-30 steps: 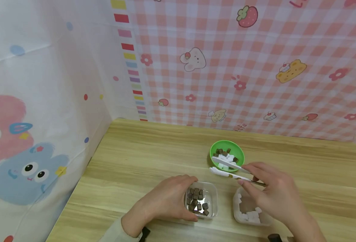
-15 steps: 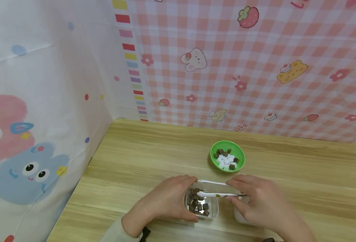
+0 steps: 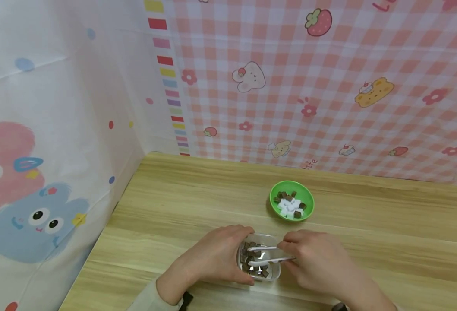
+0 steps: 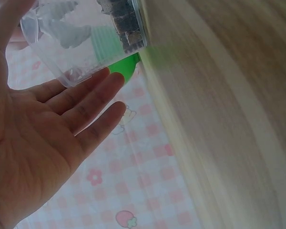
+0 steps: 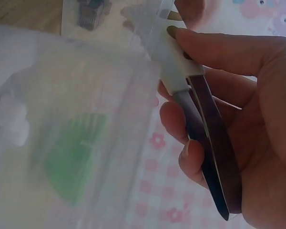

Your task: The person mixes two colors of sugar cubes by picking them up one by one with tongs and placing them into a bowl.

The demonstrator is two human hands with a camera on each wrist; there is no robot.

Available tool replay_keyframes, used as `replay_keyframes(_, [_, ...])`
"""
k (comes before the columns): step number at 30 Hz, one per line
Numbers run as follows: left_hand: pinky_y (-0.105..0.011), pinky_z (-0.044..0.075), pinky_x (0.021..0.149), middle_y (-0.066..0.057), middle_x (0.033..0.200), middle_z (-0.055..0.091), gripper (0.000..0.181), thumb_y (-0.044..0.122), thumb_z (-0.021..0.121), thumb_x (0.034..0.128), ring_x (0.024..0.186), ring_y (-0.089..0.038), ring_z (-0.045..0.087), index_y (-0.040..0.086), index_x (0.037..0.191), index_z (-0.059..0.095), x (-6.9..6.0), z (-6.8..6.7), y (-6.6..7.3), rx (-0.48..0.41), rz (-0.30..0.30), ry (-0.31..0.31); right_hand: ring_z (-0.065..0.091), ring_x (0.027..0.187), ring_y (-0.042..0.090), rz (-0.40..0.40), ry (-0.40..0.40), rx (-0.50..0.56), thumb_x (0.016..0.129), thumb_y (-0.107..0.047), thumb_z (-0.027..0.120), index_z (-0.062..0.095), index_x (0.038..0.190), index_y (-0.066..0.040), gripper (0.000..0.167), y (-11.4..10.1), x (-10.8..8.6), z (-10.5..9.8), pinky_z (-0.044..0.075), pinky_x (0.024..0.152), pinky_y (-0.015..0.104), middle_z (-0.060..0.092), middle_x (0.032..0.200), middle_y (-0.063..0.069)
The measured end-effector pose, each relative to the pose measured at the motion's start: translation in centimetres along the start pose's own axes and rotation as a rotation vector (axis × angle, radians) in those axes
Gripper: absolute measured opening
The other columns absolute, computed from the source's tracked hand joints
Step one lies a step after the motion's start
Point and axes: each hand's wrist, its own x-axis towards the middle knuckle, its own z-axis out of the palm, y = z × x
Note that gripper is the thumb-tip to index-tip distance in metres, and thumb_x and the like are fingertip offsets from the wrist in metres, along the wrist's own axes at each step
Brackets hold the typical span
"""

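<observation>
My left hand [image 3: 209, 257] holds a clear plastic container [image 3: 275, 274] between thumb and fingers at its left side. Several dark brown cubes [image 3: 264, 273] lie inside, mostly toward the left. With my right hand [image 3: 317, 261] I grip white-tipped tongs [image 3: 269, 261], whose metal handles [image 5: 214, 143] show in the right wrist view. The two tong tips are spread apart over the brown cubes in the container. Whether a cube sits between them is unclear. Behind the containers stands a green bowl [image 3: 310, 202] with white and brown cubes in it.
A second clear container [image 5: 133, 95] with white cubes [image 5: 12, 119] shows close up in the right wrist view; my right hand covers it in the head view. The wooden table [image 3: 181, 194] meets a pink checked cloth [image 3: 290, 86] at the back.
My right hand has moved the tongs from over the green bowl toward me and leftward, down into the container of brown cubes. My left hand has stayed on that container.
</observation>
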Motion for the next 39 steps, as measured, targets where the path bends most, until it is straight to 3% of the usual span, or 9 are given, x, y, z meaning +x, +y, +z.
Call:
replay_keyframes(9, [-0.036, 0.050, 0.105, 0.000, 0.132, 0.067, 0.099, 0.055, 0.097, 0.0640, 0.120, -0.014, 0.062, 0.011, 0.144, 0.058, -0.1, -0.1, 0.0, -0.004, -0.003, 0.002, 0.053, 0.063, 0.007, -0.062, -0.104, -0.031, 0.070, -0.018, 0.088, 0.074, 0.085, -0.017, 0.020, -0.8, 1.1, 0.1, 0.048, 0.054, 0.029, 0.058, 0.078, -0.012])
replay_keyframes(19, [-0.037, 0.050, 0.106, 0.000, 0.131, 0.067, 0.098, 0.056, 0.095, 0.0664, 0.121, -0.015, 0.062, 0.010, 0.144, 0.057, -0.1, -0.1, -0.1, 0.002, -0.006, -0.008, 0.049, 0.059, 0.011, -0.137, -0.074, -0.116, 0.067, -0.011, 0.083, 0.070, 0.077, -0.015, 0.017, -1.6, 2.1, 0.7, 0.042, 0.048, 0.026, 0.056, 0.074, -0.007])
replay_keyframes(26, [-0.036, 0.051, 0.104, 0.001, 0.130, 0.067, 0.098, 0.056, 0.095, 0.0656, 0.117, -0.013, 0.062, 0.011, 0.144, 0.057, -0.1, 0.0, 0.0, -0.001, 0.000, -0.005, 0.044, 0.058, 0.011, -0.100, -0.103, -0.139, 0.066, -0.016, 0.085, 0.070, 0.076, -0.014, 0.018, -1.6, 1.8, 0.3, 0.039, 0.048, 0.026, 0.050, 0.071, -0.008])
replay_keyframes(31, [-0.038, 0.049, 0.108, -0.002, 0.135, 0.066, 0.099, 0.055, 0.095, 0.0660, 0.125, -0.018, 0.061, 0.010, 0.145, 0.057, -0.1, 0.0, -0.1, -0.008, -0.004, -0.010, 0.044, 0.056, 0.011, -0.061, -0.143, -0.151, 0.067, -0.016, 0.084, 0.067, 0.071, -0.015, 0.018, -1.7, 1.8, 0.0, 0.039, 0.047, 0.027, 0.049, 0.070, -0.007])
replay_keyframes(39, [-0.038, 0.050, 0.107, -0.001, 0.134, 0.066, 0.098, 0.056, 0.095, 0.0665, 0.124, -0.017, 0.061, 0.011, 0.145, 0.056, 0.0, 0.0, 0.0, -0.004, -0.009, -0.019, 0.048, 0.057, 0.015, -0.072, -0.143, -0.180, 0.067, -0.015, 0.082, 0.069, 0.073, -0.013, 0.015, -2.0, 2.0, 0.2, 0.040, 0.047, 0.028, 0.051, 0.070, -0.005])
